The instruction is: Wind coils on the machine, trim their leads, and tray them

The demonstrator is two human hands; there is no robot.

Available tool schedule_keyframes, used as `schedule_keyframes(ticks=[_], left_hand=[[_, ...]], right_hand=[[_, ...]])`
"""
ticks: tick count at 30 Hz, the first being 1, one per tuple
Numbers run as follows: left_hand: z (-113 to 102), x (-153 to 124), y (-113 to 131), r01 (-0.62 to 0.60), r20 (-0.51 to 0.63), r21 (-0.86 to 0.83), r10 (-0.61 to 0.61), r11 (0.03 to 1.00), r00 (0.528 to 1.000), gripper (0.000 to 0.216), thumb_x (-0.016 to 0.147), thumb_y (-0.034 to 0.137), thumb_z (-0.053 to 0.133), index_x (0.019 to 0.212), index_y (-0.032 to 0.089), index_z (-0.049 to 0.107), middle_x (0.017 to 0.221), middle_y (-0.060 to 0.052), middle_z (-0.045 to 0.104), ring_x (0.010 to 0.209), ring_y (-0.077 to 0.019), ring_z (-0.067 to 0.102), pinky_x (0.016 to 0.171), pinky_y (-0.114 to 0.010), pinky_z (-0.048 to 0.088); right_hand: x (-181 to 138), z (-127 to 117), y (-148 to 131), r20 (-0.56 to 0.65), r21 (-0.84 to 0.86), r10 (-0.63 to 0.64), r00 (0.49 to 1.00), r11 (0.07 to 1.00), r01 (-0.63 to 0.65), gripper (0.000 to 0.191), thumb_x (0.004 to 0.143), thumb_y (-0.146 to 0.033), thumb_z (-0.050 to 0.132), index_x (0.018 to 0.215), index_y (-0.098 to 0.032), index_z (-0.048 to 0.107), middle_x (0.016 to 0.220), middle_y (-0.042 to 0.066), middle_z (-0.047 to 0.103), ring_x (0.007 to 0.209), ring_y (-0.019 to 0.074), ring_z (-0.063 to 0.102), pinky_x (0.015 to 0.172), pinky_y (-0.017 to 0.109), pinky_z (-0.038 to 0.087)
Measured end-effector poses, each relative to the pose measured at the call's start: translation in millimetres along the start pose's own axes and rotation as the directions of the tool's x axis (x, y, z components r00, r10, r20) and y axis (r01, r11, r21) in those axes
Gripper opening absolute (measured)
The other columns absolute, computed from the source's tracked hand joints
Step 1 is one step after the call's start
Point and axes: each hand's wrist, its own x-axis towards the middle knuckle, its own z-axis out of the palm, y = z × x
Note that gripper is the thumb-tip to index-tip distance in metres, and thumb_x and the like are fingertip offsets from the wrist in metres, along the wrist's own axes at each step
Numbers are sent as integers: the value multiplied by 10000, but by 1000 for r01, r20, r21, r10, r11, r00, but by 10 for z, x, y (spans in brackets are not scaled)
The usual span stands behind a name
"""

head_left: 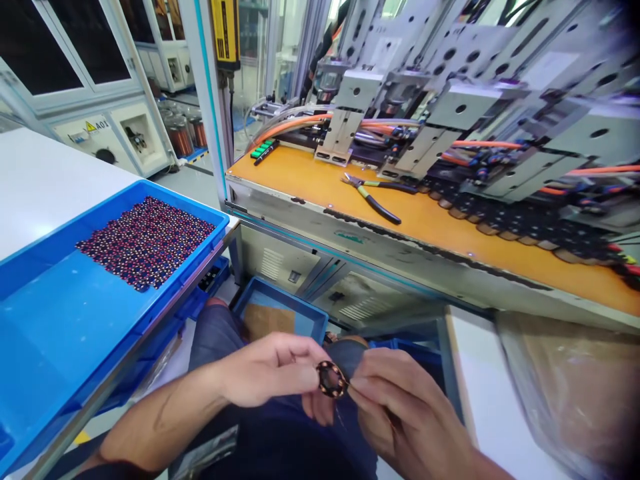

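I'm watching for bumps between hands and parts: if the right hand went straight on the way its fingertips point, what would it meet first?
Most likely the black ring, right at the right hand's fingertips; the left hand holds its other side. Whether they already touch is unclear.

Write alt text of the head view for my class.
A person's left hand holds a dark ring while the right hand pinches at its edge. A blue tray of parts stands to the left; pliers lie on an orange bench ahead.
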Motion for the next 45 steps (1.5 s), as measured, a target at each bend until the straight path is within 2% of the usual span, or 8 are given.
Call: schedule_keyframes(ticks=[7, 13, 17, 20, 25, 30, 40, 45], left_hand=[[41, -15, 2, -127, -136, 23, 129, 992, 982, 242, 834, 230, 718, 1000, 157, 558, 748, -9, 684, 603, -87, 678, 583, -170, 526], [55, -11, -7, -394, -150, -26, 386, 919, 910, 333, 702, -4, 773, 894, 169, 562, 1097, -19, 648, 916, -145, 723, 765, -234, 582], [29, 16, -6, -466, -104, -143, 455, 873, 884, 402, 673, 40, 820, 950, 214, 586, 1039, 7, 711, 1159, -203, 643, 935, -337, 534], [4, 51, -23, -353, -137, -108, 338, 929, 931, 379, 737, 180, 810, 1063, 206, 618, 1101, -47, 717, 1161, -196, 636, 968, -316, 494], [-33, 79, -42, 3, -29, -27, -4, 1000, 1000, 371, 851, 461, 661, 944, 105, 618, 717, -64, 705, 566, -111, 661, 540, -192, 499], [2, 42, 0, -103, -85, 17, 105, 994, 991, 287, 841, 319, 711, 1010, 154, 548, 723, -15, 696, 562, -88, 661, 558, -175, 519], [64, 42, -25, -503, -170, 264, 553, 823, 816, 251, 694, 33, 795, 761, 147, 582, 985, -35, 683, 851, -106, 674, 774, -214, 559], [69, 57, -30, -558, -163, 401, 656, 727, 737, 393, 690, -27, 773, 989, 209, 674, 976, -29, 699, 900, -123, 682, 818, -244, 574]], right_hand=[[122, -86, 38, 63, -71, -114, 991, 990, 119, 112, 937, -120, 528, 875, -180, 600, 717, 18, 636, 613, 122, 639, 562, 240, 548], [105, -16, 21, -21, -129, -41, 999, 991, 38, 92, 889, -68, 566, 899, -158, 585, 744, 28, 642, 634, 123, 638, 622, 251, 557], [136, -47, 18, 25, -21, -46, 999, 999, 47, 128, 866, -41, 551, 911, -157, 581, 750, 29, 637, 651, 123, 642, 617, 241, 561], [136, -45, 13, 17, 49, -65, 998, 997, 64, 140, 876, -36, 523, 905, -160, 581, 744, 26, 624, 652, 118, 630, 592, 231, 551], [91, 1, 19, -83, 75, -16, 996, 997, 23, 140, 903, -48, 509, 893, -159, 594, 753, 24, 607, 653, 110, 612, 611, 237, 544], [145, -103, 46, 51, 35, -66, 997, 997, 64, 109, 877, -56, 551, 894, -150, 603, 739, 30, 626, 639, 114, 633, 612, 231, 560], [164, -85, -36, 22, 53, 39, 999, 998, -41, 147, 841, -26, 574, 898, -159, 598, 756, 34, 643, 653, 118, 646, 599, 222, 533], [157, -1, -129, -39, 255, 230, 972, 943, -213, 157, 847, -10, 560, 858, -162, 599, 742, 12, 595, 657, 97, 584, 595, 206, 480]])
